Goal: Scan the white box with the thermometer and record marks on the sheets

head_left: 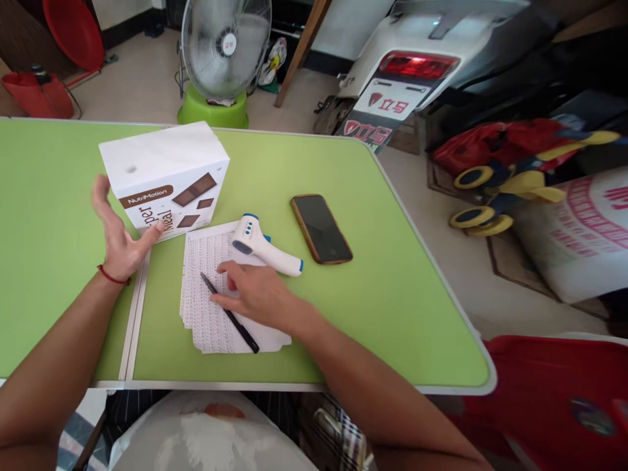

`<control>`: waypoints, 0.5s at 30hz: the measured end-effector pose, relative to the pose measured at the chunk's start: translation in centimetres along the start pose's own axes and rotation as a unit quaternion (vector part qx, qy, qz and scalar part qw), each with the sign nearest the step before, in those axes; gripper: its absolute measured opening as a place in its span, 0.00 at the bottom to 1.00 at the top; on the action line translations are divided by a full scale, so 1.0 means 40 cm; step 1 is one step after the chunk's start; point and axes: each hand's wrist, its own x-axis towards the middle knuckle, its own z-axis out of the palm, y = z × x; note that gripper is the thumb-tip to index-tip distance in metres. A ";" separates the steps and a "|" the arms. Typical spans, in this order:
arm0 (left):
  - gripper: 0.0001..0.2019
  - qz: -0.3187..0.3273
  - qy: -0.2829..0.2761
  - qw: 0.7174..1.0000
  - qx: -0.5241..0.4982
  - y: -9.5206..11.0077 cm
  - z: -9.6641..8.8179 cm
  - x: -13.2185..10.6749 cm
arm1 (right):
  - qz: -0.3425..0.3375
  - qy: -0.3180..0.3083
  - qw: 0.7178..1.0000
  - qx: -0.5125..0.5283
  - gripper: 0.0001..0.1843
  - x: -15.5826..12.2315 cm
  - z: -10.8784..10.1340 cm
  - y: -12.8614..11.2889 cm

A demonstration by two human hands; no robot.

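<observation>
My left hand point(120, 229) is raised and open above the green folding table point(59, 196), its thumb reaching the lower front of a white NutriMotion meal box point(167, 176). My right hand point(255, 294) rests palm down on a stack of printed papers point(203, 320), fingers spread, lying over a black pen point(240, 327) without gripping it. Just beyond that hand, a white and blue infrared thermometer point(262, 245) lies on the papers. A smartphone point(321, 229) with a brown edge lies face up to the right.
The table's metal-trimmed edges run along the far, right and near sides, with a centre fold at left. Beyond stand a floor fan point(226, 49) on a green base and a parked white scooter point(407, 78). A red plastic chair point(549, 399) sits at near right.
</observation>
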 end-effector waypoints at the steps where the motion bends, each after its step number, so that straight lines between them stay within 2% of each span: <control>1: 0.49 0.050 0.053 0.996 0.059 0.000 0.001 -0.006 | -0.007 -0.011 1.000 -0.004 0.18 0.000 0.011 -0.011; 3: 0.47 0.133 0.138 0.971 0.141 0.003 0.005 -0.023 | -0.028 -0.013 1.000 0.001 0.13 0.000 0.029 -0.021; 4: 0.45 0.156 0.153 0.963 0.158 0.006 0.009 -0.032 | -0.038 -0.005 0.999 0.013 0.13 0.001 0.035 -0.020; 6: 0.40 0.180 0.153 0.957 0.171 0.021 0.021 -0.052 | -0.054 0.029 0.997 0.056 0.15 0.006 0.041 -0.009; 7: 0.35 0.187 0.133 0.956 0.181 0.032 0.027 -0.061 | -0.058 0.055 0.993 0.089 0.15 0.010 0.041 0.001; 8: 0.29 0.199 0.105 0.956 0.186 0.045 0.034 -0.068 | -0.058 0.083 0.987 0.126 0.15 0.014 0.040 0.013; 9: 0.24 0.239 0.074 0.954 0.168 0.058 0.040 -0.072 | -0.055 0.111 0.978 0.166 0.15 0.019 0.038 0.026; 10: 0.20 0.274 0.011 0.951 0.144 0.070 0.046 -0.075 | -0.047 0.134 0.968 0.205 0.15 0.024 0.036 0.038; 12: 0.15 0.271 -0.101 0.949 0.124 0.086 0.055 -0.075 | -0.031 0.163 0.949 0.269 0.18 0.032 0.033 0.058; 15: 0.15 0.197 -0.224 0.943 0.150 0.085 0.065 -0.073 | -0.025 0.165 0.937 0.307 0.22 0.037 0.037 0.066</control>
